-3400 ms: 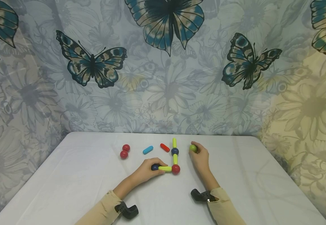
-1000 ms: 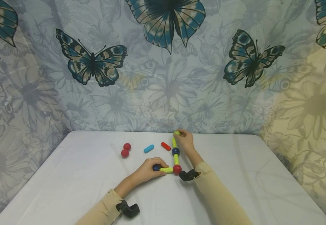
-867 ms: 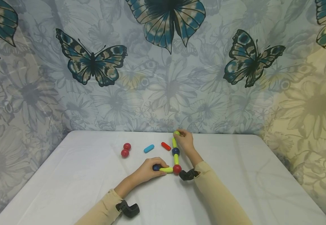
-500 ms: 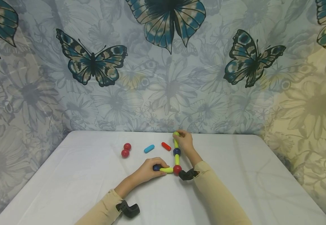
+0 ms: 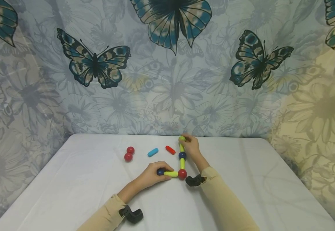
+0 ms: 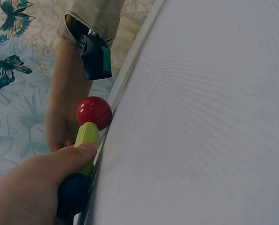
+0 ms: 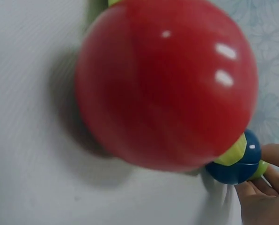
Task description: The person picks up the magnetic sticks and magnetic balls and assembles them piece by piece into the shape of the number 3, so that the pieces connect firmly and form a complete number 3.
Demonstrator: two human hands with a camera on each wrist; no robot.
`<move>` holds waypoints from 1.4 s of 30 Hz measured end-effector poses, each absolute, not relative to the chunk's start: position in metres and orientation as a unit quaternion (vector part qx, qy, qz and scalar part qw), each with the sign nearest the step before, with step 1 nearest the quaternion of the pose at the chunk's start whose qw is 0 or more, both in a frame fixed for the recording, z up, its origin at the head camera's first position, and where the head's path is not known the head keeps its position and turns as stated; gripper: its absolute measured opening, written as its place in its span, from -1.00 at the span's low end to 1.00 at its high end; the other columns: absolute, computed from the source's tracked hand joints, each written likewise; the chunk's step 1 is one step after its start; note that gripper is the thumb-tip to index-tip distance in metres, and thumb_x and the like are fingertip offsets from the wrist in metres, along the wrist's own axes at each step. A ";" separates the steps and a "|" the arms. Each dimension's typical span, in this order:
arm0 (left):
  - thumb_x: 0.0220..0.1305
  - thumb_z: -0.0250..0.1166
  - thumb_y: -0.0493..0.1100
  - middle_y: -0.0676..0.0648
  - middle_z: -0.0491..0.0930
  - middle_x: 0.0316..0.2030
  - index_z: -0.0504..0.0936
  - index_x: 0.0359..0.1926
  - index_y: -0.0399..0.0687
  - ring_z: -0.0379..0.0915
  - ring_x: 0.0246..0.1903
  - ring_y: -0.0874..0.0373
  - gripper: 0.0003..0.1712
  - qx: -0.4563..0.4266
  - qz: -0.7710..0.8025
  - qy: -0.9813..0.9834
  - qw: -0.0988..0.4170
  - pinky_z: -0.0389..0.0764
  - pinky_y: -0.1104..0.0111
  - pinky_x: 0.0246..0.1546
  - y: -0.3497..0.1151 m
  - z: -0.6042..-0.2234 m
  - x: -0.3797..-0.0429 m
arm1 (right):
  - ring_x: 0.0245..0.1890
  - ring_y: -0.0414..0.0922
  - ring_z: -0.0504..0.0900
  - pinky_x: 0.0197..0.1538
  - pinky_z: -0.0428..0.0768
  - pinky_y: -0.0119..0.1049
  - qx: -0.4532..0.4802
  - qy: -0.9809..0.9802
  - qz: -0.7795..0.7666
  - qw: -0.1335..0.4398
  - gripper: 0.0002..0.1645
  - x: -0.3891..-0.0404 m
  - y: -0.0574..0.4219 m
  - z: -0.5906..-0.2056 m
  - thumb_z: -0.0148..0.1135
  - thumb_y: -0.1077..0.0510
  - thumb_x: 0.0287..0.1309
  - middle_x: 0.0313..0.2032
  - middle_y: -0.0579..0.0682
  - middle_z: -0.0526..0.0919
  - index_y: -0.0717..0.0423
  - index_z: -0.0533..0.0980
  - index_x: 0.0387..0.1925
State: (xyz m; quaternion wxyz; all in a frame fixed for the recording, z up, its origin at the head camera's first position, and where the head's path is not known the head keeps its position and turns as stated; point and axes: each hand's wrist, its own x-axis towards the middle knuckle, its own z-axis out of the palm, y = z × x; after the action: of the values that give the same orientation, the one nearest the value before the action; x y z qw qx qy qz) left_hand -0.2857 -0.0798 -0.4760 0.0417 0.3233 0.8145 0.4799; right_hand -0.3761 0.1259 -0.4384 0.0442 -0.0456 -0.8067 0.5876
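An L-shaped chain of magnetic-style balls and yellow-green rods lies on the table. Its corner is a red ball [image 5: 182, 174], with a dark blue ball [image 5: 182, 156] farther up and a green ball [image 5: 181, 138] at the far end. My right hand [image 5: 191, 148] pinches that green ball, which meets the far rod [image 5: 181, 147]. On the short arm, my left hand [image 5: 150, 175] holds the yellow-green rod [image 5: 171, 174] beside another dark blue ball [image 5: 160, 172]. The left wrist view shows the thumb on this rod [image 6: 85, 134]. Large in the right wrist view, the red ball [image 7: 167, 84] hides part of the chain.
A loose red rod [image 5: 170, 149] and a blue rod [image 5: 153, 152] lie left of the chain. Farther left, two red balls [image 5: 128, 157] touch each other. The white table [image 5: 69, 179] ends at a butterfly-patterned cloth [image 5: 173, 106]. Each wrist wears a black device [image 5: 131, 214].
My right hand has carried the green ball leftward and away to the chain's far end. The long arm has since straightened slightly. My left hand has stayed in place.
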 end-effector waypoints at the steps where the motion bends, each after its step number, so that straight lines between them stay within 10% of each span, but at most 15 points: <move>1: 0.17 0.42 -0.10 0.17 0.68 -0.08 0.66 -0.02 0.16 0.55 0.03 0.27 -0.68 0.322 0.481 0.814 0.041 0.50 0.40 0.19 -0.080 -0.476 -0.286 | 0.29 0.12 0.46 0.32 0.48 -0.09 -0.045 -0.806 0.588 0.046 -0.49 -0.376 0.126 -0.439 0.22 0.25 0.26 0.24 0.27 0.49 0.28 0.43 0.22; 42: 0.18 0.41 -0.10 0.16 0.67 -0.06 0.66 -0.02 0.17 0.53 0.05 0.27 -0.68 0.311 0.487 0.815 0.049 0.47 0.38 0.22 -0.079 -0.473 -0.283 | 0.39 0.12 0.35 0.36 0.41 -0.07 -0.039 -0.782 0.621 0.043 -0.33 -0.326 0.120 -0.458 0.30 0.21 0.18 0.34 0.23 0.41 0.22 0.35 0.31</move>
State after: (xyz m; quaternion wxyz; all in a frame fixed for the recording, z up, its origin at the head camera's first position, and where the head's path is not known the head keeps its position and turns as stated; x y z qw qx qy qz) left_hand -0.2828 -0.0786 -0.4729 0.0489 0.3106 0.8147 0.4872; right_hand -0.3262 0.1201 -0.4585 0.0429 -0.0394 -0.7817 0.6209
